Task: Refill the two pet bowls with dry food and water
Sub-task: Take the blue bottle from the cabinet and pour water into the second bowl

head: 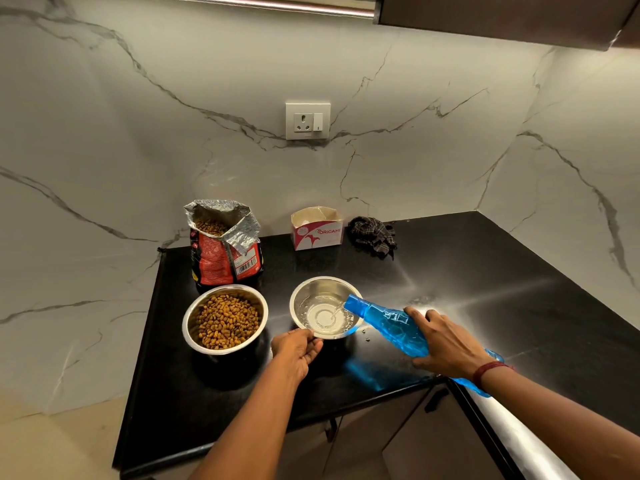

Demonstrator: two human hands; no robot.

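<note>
Blue bottle (398,327) in right hand (446,341)

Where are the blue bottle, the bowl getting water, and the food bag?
blue bottle (391,322): head view, on its body near the neck.
water bowl (300,299): head view, on its left inner wall.
food bag (216,261): head view, on its red front.

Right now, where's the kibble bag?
Head view: the kibble bag stands open at the black counter's back left, directly behind the kibble-filled bowl, left of the Origami box.

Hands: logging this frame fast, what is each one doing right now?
Left hand: closed on the water bowl rim.
Right hand: closed around the tilted blue bottle.
</note>
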